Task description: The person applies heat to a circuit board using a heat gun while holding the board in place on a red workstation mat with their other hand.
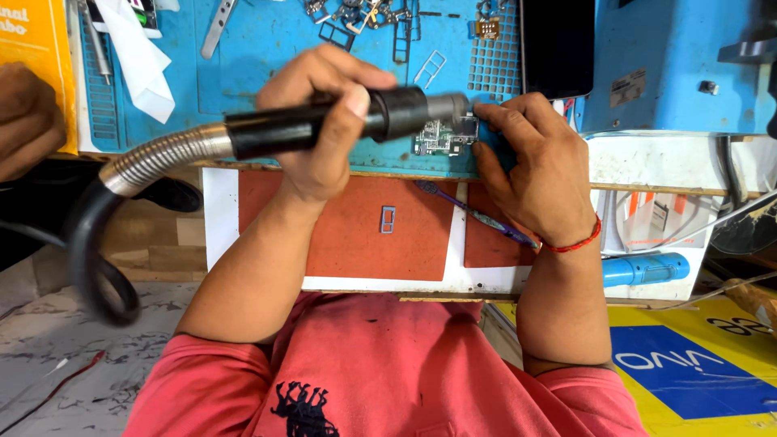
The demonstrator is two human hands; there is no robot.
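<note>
The left hand is clenched around the black cylindrical handle of a hot-air tool with a ribbed metal hose, held level, its grey nozzle aimed at a small green circuit board. The board lies on the blue mat of the tabletop. The right hand arches over, fingertips pinning the board's right edge, wrist bent toward the body.

- A yellow-orange box with white lettering stands at the far left edge of the bench
- A dark, blank phone screen lies upright on the blue mat
- A small pale label sits on the blue machine housing
- A blue rectangular sign with white lettering lies on a yellow ground, lower right
</note>
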